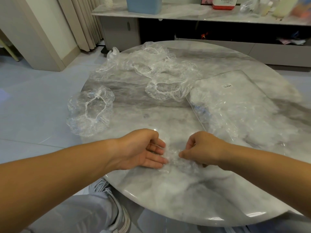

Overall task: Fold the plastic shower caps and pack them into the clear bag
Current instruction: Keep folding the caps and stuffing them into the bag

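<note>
Head view: cap (175, 163) barely discernible

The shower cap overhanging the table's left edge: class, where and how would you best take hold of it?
Probably pinch the gathered elastic rim, which lies face up as an open ring, coming from above on its right side, where the cap rests on the table. The film around it is thin and crumpled.

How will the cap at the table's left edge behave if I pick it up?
The cap looks like thin, crinkled film, so it is probably floppy and very light. Its gathered elastic rim would likely pull it back into a bunch. It partly overhangs the table, so a nudge may slide it off.
</note>
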